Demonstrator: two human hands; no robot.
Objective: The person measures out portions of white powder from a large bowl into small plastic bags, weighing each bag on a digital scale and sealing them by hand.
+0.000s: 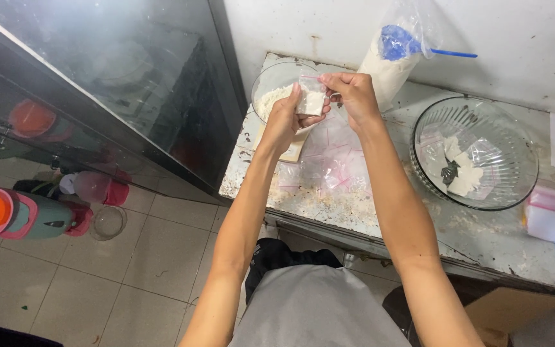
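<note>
So both hands are up over the far end of the tabletop, pinching a small clear zip bag that's partly filled with white powder. The left hand cups the bag from the side and below, fingers closed on it, and the right hand has its fingertips clamped on the top edge, right where the pink seal strip runs. Looks to me like the sealing step: the powder's already in and the top is getting pressed shut.

Just behind the hands sits a glass bowl of powder, and under them there's a loose pile of empty zip bags. Off to the right of the right hand is a big ribbed glass bowl with what seem to be finished packets in it. My guess is the next move needs the fingers to run along the whole strip so it closes evenly, keeping the bag upright so nothing spills.

Stuff I can't make out: whether the seal is fully closed, since the fingers cover it. The tall bag with the blue scoop beyond the right hand is crinkled, so its fill level is unclear. Things at the right edge are cut off.
</note>
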